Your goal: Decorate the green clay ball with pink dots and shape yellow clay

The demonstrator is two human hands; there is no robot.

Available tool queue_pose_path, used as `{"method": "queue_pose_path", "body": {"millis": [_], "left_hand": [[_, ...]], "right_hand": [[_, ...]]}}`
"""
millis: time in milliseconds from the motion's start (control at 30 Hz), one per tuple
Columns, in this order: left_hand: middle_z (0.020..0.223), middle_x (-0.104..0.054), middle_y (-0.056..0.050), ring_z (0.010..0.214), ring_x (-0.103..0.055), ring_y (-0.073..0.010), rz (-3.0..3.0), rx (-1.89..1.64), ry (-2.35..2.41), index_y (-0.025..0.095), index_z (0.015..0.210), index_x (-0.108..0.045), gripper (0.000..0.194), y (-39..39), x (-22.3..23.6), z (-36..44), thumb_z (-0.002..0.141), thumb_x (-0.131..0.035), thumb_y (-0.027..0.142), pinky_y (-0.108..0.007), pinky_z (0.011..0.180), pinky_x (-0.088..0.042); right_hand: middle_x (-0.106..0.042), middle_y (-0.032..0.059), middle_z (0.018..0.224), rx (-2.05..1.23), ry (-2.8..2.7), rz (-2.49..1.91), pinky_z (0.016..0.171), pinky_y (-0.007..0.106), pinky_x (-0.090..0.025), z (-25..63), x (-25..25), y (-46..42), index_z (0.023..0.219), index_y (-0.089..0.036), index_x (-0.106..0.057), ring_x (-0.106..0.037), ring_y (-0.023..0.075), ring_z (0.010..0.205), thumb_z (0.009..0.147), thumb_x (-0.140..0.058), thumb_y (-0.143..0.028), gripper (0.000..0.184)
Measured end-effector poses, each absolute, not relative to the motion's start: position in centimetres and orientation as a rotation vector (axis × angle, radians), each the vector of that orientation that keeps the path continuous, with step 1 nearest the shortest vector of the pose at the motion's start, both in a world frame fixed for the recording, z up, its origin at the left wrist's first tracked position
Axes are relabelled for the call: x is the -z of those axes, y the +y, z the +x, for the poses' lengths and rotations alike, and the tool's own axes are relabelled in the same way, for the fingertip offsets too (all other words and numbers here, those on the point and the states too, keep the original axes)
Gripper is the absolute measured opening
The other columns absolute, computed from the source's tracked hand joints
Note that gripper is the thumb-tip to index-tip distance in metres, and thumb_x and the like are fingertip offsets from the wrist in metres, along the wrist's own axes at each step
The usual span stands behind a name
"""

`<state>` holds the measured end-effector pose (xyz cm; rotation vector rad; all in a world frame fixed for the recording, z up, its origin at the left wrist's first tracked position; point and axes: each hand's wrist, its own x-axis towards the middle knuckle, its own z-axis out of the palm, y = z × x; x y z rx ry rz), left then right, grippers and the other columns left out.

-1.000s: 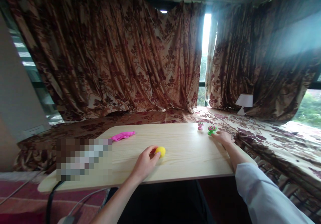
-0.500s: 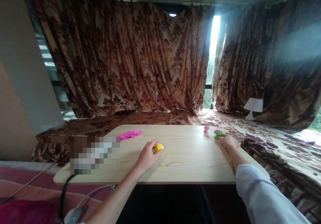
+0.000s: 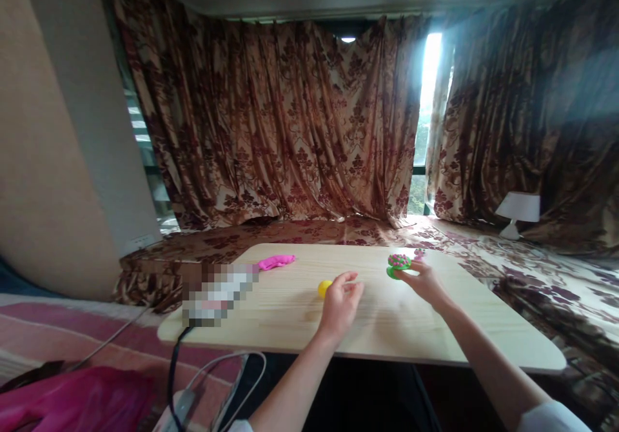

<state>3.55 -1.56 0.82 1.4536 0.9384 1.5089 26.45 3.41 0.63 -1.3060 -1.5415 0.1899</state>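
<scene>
A light wooden table (image 3: 290, 316) stands in front of me. My right hand (image 3: 422, 282) is lifted a little above it and grips a small green clay piece topped with pink dots (image 3: 398, 264). My left hand (image 3: 340, 303) hovers over the table's middle with its fingers loosely apart and nothing in them. A yellow clay ball (image 3: 323, 287) lies on the table just left of those fingers, not touching them. A flat pink clay strip (image 3: 275, 262) lies at the far left of the table. A tiny pink clay piece (image 3: 420, 252) sits behind my right hand.
A blurred-out object (image 3: 217, 293) lies at the table's left end, with a black cable (image 3: 173, 367) hanging off the edge. Patterned curtains (image 3: 290, 129) hang behind. A white lamp (image 3: 518, 211) stands on the ledge at right. Pink cloth (image 3: 82, 403) lies at lower left.
My right hand has picked the green clay piece up from the table's far right and brought it toward the middle. My left hand has let go of the yellow ball and shifted right.
</scene>
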Motion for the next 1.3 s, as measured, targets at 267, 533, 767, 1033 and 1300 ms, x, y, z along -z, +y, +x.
{"method": "queue_pose_path", "body": {"millis": [267,533,767,1033,1300], "left_hand": [[0.089,-0.065,-0.009,0.074,-0.065,-0.0176,0.685,-1.311,0.574,0.015,0.098,-0.057,0.028,-1.1,0.2,2.3,0.073,-0.065,0.025,-0.025,0.062,-0.053],[0.085,-0.067,-0.007,0.071,-0.066,-0.0142,0.494,-1.294,0.373,0.013,0.095,-0.058,0.023,-0.9,0.7,1.8,0.074,-0.064,0.019,-0.025,0.069,-0.054],[0.078,-0.067,-0.008,0.07,-0.066,-0.0168,0.433,-1.288,0.43,0.01,0.091,-0.058,0.022,-1.0,0.5,1.5,0.073,-0.065,0.019,-0.028,0.07,-0.055],[0.076,-0.066,-0.009,0.068,-0.067,-0.0175,0.458,-1.255,0.421,0.009,0.094,-0.057,0.025,-1.2,0.4,1.4,0.073,-0.066,0.02,-0.027,0.068,-0.055],[0.08,-0.066,-0.008,0.07,-0.067,-0.0175,0.475,-1.25,0.39,0.01,0.098,-0.056,0.028,-1.3,0.4,1.4,0.073,-0.065,0.02,-0.027,0.069,-0.055]], "right_hand": [[-0.068,0.0034,0.094,-0.36,-1.709,-1.14,0.082,0.035,-0.044,15.9,-2.6,0.3,0.086,-0.023,-0.071,-0.061,0.0236,0.09,0.071,-0.061,-0.035,0.022],[-0.066,0.005,0.091,-0.258,-1.792,-1.164,0.083,0.038,-0.044,14.7,-1.2,0.8,0.083,-0.023,-0.069,-0.059,0.0252,0.092,0.074,-0.057,-0.036,0.02],[-0.06,0.0069,0.103,0.124,-1.693,-1.157,0.085,0.041,-0.042,16.6,-1.1,-0.6,0.101,-0.023,-0.06,-0.055,0.0247,0.097,0.076,-0.056,-0.031,0.026],[-0.05,0.0079,0.114,0.413,-1.707,-1.07,0.087,0.042,-0.037,15.8,-2.9,-1.3,0.099,-0.023,-0.053,-0.047,0.0252,0.106,0.075,-0.053,-0.019,0.024],[-0.052,0.0065,0.107,0.412,-1.733,-1.047,0.084,0.04,-0.037,15.3,-2.7,-1.5,0.09,-0.023,-0.055,-0.048,0.0236,0.1,0.08,-0.049,-0.02,0.012]]}}
